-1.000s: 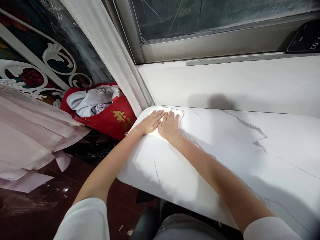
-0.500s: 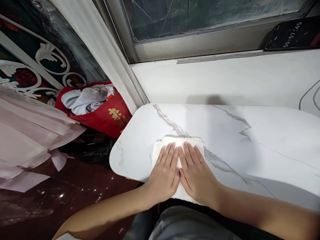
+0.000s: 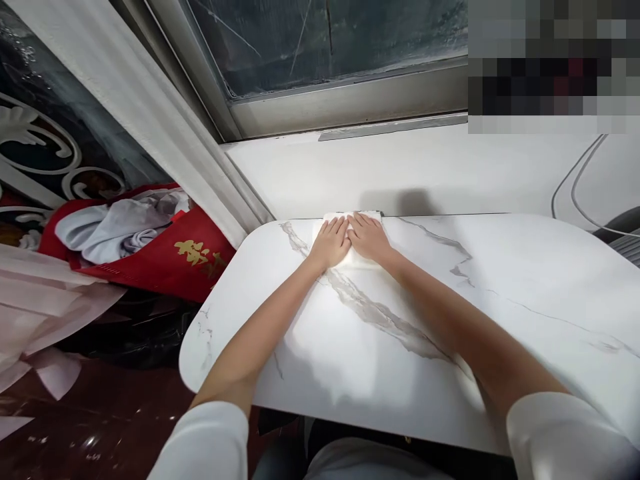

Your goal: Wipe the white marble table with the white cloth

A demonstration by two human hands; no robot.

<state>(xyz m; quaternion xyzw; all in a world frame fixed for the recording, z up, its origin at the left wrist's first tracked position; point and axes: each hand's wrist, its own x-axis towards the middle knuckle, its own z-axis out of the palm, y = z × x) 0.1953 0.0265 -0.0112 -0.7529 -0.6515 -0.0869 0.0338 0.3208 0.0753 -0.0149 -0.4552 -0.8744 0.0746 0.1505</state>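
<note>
A white cloth [image 3: 359,262] lies flat at the far edge of the white marble-patterned table [image 3: 320,353]. My left hand [image 3: 330,244] presses on its left part, palm down, with the fingers stretched forward. Beside it my right hand [image 3: 369,237] rests flat on the cloth's right part, fingers also stretched out. The two hands almost touch at the thumbs, and both arms reach across the tabletop. Neither hand grips the cloth. Its middle is hidden under the palms.
The white wall [image 3: 300,177] and window frame [image 3: 350,100] stand behind the table. A red bag [image 3: 165,267] holding grey cloth is at the left, near a white curtain [image 3: 125,100] and pink fabric [image 3: 30,313]. A thin cable [image 3: 575,177] hangs at the right.
Both hands have slid the cloth forward, from the table's near edge to its far edge. My arms are now extended. The view has shifted somewhat.
</note>
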